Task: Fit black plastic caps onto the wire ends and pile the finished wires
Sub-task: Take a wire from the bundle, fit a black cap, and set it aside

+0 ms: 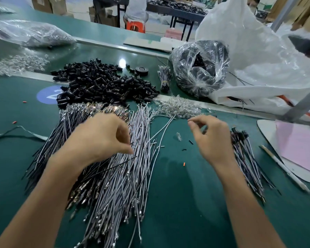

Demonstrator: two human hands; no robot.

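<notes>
A big heap of black plastic caps [104, 83] lies at the middle back of the green table. In front of it spreads a wide pile of grey and black wires [115, 176] with metal terminals. My left hand [100, 136] hovers over this pile, thumb and fingertips pinching a thin black wire [113, 166]. My right hand [211, 138] is to the right, above bare table, with its fingers curled and thumb meeting forefinger; motion blur hides whether anything is between them. At the right lies a smaller pile of capped wires [247, 158].
Clear small parts [179, 106] lie behind my right hand, and one [179, 136] lies loose with black bits nearby. A clear bag of black parts [199, 68], a large white bag [258, 59], a tape roll [141, 70], a tied wire bundle [165, 77] and pink paper [301, 147] surround the area.
</notes>
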